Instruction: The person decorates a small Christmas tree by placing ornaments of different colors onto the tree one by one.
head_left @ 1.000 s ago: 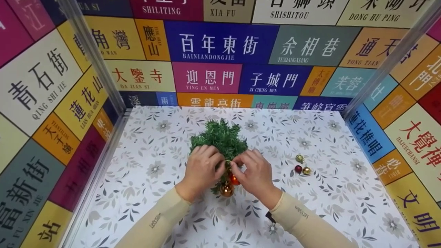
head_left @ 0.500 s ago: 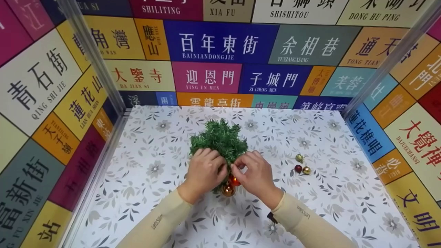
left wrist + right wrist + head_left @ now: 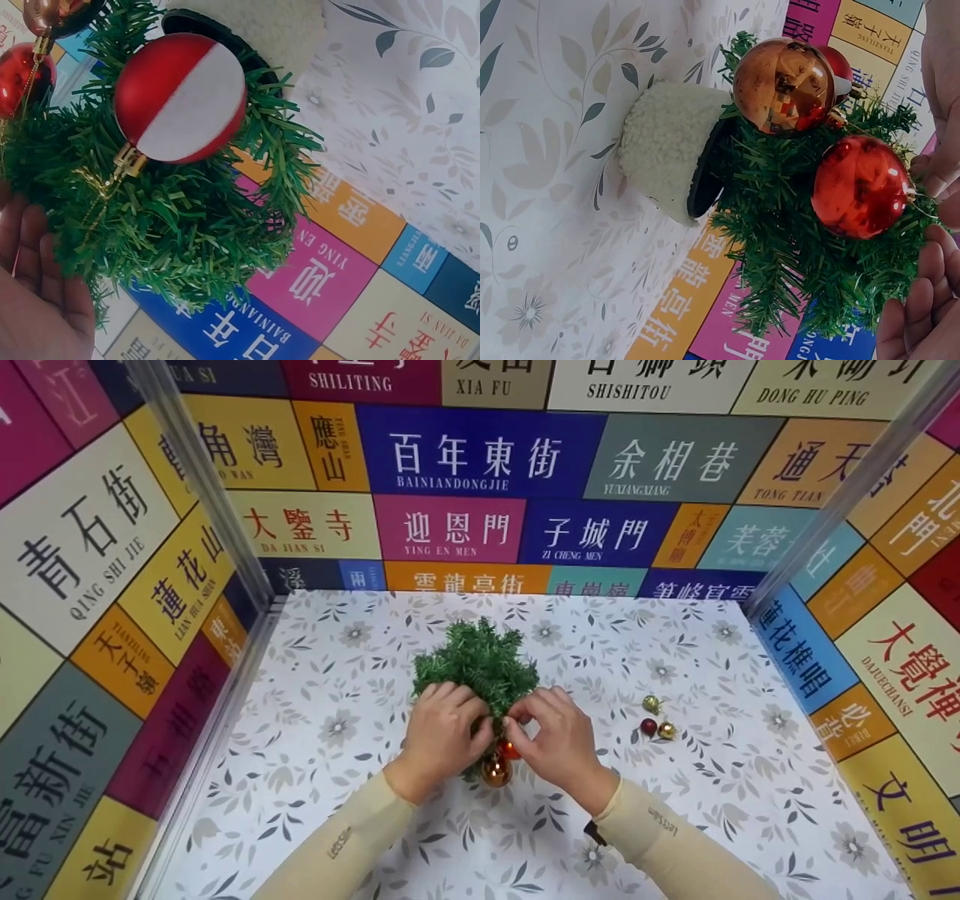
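Observation:
A small green Christmas tree in a fuzzy white pot stands mid-table. My left hand and right hand meet at its near side, fingertips almost touching. Both pinch at the thin gold string of a shiny red Christmas ball, among the branches; the fingertips partly hide the string. Beside this ball hangs a copper ball. In the left wrist view a red-and-white ball hangs from another branch, and my left hand's curved fingers show at the lower left.
Three small balls lie on the patterned tablecloth to the right: a gold-green one, a dark red one and a gold one. Walls with coloured sign panels enclose the table at the back and both sides.
The gold string loop seen between my fingertips a second ago is now mostly hidden, with the fingertips slightly lower. The hands have otherwise barely moved, and the tree stays in place.

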### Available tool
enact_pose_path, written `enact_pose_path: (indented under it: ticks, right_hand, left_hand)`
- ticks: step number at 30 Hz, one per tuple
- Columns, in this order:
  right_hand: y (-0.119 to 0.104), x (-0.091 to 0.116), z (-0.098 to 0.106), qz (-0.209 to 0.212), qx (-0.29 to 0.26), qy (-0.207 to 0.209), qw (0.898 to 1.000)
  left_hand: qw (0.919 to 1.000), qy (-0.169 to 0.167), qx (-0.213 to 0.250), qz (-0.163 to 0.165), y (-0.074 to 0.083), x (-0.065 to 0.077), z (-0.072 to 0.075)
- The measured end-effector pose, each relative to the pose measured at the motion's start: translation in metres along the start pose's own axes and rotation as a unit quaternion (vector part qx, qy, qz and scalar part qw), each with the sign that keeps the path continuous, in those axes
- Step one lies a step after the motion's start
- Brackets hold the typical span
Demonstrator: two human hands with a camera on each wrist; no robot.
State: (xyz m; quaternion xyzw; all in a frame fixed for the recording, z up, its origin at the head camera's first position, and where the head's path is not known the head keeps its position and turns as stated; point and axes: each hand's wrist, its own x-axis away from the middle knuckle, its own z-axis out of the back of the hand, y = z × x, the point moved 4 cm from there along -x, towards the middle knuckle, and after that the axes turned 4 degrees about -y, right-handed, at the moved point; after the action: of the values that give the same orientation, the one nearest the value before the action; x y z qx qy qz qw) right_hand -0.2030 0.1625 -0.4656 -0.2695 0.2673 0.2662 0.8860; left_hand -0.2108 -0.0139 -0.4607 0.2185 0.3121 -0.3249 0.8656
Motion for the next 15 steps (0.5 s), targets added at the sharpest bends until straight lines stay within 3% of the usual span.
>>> enact_pose_path:
  ticks: [5,10,15]
  right_hand:
    - [0.0,0.001,0.001,0.013,0.001,0.004,1.0]
    - [0.003,0.002,0.005,0.028,-0.006,0.024,0.999]
    - [0.01,0.009,0.01,0.03,-0.005,0.036,0.999]
  left_hand:
    - [0.9999,0.007,0.005,0.012,-0.006,0.004,0.003]
    - [0.9989,0.012,0.005,0.045,-0.013,0.012,0.006]
    - [0.9972,-0.013,-0.008,0.073,-0.019,0.022,0.002]
